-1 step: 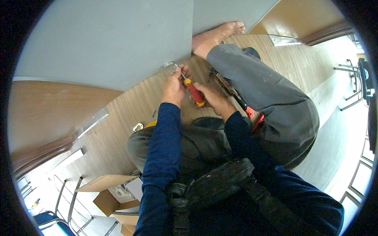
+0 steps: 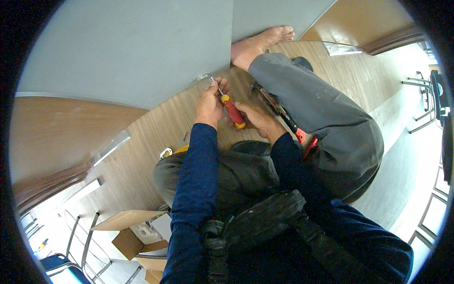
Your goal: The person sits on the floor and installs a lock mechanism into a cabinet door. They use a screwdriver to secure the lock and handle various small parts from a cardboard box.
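Note:
A screwdriver with a red and yellow handle (image 2: 233, 113) lies slantwise between my hands, its thin shaft pointing up and left. My left hand (image 2: 208, 106) pinches the shaft near its tip. Around the handle my right hand (image 2: 256, 118) is closed, thumb along the near side; its other fingers are mostly hidden. The shaft's end meets a small pale metal fitting (image 2: 203, 76) at the bottom edge of the large grey panel (image 2: 142, 52). Whether the tip sits in a screw is too small to tell.
Beside my bent leg (image 2: 312, 94) lie tools with red handles (image 2: 300, 135) on the wood-pattern floor (image 2: 156, 128). My bare foot (image 2: 260, 45) rests against the panel. An open cardboard box (image 2: 127, 244) stands lower left, near metal chair legs (image 2: 87, 241). A yellow and white item (image 2: 166, 152) shows by my knee.

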